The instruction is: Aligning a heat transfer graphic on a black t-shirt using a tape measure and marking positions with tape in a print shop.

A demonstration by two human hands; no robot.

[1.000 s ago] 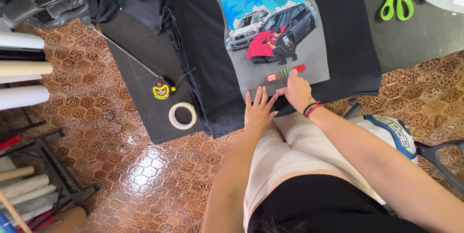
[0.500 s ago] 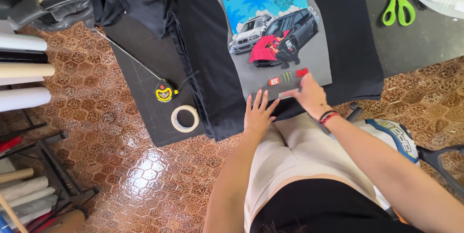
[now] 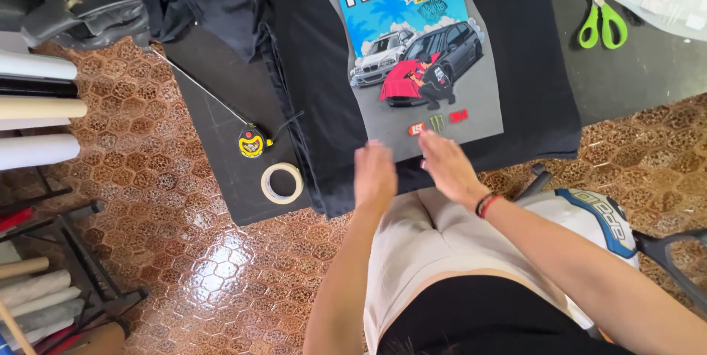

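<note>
A black garment (image 3: 313, 68) lies spread on a dark work table (image 3: 221, 104). On it rests a printed transfer sheet (image 3: 420, 53) showing two cars and a figure in red under a blue sky. My left hand (image 3: 374, 176) hovers flat at the garment's near edge, fingers together, holding nothing. My right hand (image 3: 448, 166) is beside it, palm down just below the sheet's bottom edge, also empty, with a red and black band on its wrist. Both hands look slightly blurred.
A yellow tape measure (image 3: 251, 141) with its blade pulled out and a roll of clear tape (image 3: 281, 183) lie on the table's left part. Green-handled scissors (image 3: 602, 20) sit at the upper right. Material rolls (image 3: 37, 108) stack at the left over a patterned tiled floor (image 3: 184, 274).
Both hands have lifted off the bottom edge of the printed sheet and drawn back toward me. The view has shifted so the sheet sits lower in the picture.
</note>
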